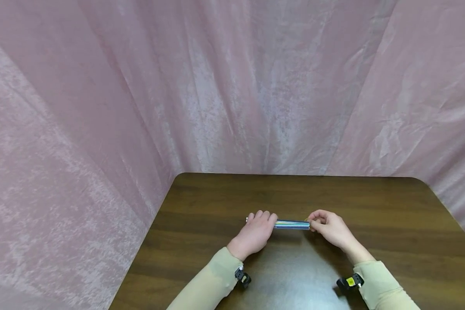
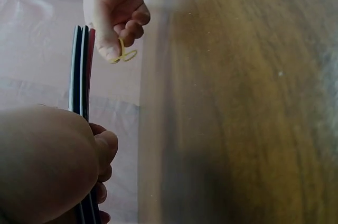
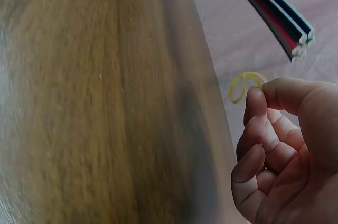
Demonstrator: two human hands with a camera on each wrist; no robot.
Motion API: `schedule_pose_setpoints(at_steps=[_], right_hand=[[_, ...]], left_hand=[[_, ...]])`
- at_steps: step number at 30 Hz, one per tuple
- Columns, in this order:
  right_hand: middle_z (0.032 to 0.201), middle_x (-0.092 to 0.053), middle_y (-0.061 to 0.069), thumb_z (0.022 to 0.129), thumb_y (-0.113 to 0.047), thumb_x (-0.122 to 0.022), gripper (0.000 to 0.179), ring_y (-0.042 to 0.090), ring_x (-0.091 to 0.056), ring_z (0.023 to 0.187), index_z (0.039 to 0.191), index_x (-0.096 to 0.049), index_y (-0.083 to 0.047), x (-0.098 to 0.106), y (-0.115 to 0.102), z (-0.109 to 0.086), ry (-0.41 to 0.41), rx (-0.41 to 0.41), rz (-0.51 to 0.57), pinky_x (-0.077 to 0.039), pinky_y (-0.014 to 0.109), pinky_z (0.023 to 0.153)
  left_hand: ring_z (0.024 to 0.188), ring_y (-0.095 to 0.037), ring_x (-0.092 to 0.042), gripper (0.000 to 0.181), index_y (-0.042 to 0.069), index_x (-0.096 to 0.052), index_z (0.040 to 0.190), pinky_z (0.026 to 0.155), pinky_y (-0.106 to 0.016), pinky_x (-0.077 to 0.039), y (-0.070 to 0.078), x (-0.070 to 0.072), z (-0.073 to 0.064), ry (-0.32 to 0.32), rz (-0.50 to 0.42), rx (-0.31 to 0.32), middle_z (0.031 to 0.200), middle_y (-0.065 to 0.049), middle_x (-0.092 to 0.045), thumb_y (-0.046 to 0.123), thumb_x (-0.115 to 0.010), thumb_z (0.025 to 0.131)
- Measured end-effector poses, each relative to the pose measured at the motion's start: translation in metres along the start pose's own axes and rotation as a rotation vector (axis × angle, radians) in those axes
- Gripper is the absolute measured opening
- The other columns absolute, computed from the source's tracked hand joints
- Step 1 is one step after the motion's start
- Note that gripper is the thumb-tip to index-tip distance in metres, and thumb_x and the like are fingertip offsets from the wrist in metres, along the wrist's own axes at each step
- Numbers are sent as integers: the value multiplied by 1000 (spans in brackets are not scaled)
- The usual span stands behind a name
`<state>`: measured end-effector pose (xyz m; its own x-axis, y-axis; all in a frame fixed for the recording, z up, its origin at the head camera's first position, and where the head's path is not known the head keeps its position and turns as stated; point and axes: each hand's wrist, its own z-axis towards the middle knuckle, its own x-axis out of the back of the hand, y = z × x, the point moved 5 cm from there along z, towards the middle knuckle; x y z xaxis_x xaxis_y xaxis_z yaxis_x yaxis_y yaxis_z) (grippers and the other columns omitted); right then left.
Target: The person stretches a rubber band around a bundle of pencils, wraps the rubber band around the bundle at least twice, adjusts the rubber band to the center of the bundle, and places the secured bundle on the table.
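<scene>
A bundle of slim, pencil-like coloured sticks (image 1: 292,224) lies sideways in my left hand (image 1: 255,232), which grips its left part from above, fingers curled round it. Dark, red and pale lengths show side by side in the left wrist view, and whitish ends cluster at the free tip in the right wrist view. By that tip, my right hand (image 1: 329,228) pinches a thin yellow rubber band (image 3: 248,74) between thumb and forefinger. The band hangs in a small twisted loop, apart from the sticks in the right wrist view. My left palm hides much of the bundle.
Beneath both hands is a brown wood-grain table (image 1: 224,193) with rounded far corners. Pink velvety curtains (image 1: 217,86) hang behind it and on the left. A black camera mount sits on each wrist, over pale green sleeves (image 1: 205,284).
</scene>
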<state>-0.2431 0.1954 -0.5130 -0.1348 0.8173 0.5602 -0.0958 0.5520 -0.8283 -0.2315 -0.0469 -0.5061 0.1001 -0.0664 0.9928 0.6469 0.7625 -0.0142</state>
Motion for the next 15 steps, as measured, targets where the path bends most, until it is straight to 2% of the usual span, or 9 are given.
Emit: schedule_pose_setpoints(at_steps=[8, 15], right_hand=[[81, -73, 2, 102, -10, -71, 9, 19, -68, 77, 107, -73, -3, -4, -3, 4, -33, -3, 36, -49, 27, 69], [82, -73, 6, 102, -11, -70, 11, 23, -68, 80, 107, -73, -2, -1, -12, 3, -33, -17, 41, -51, 27, 71]], left_hand=[[90, -18, -48, 25, 15, -56, 122, 76, -32, -33, -2, -12, 2, -8, 26, 43, 102, 2, -59, 3, -66, 102], [90, -19, -49, 19, 16, -57, 120, 75, -33, -33, -4, -14, 4, 16, 57, 65, 100, 1, -58, 5, -62, 106]])
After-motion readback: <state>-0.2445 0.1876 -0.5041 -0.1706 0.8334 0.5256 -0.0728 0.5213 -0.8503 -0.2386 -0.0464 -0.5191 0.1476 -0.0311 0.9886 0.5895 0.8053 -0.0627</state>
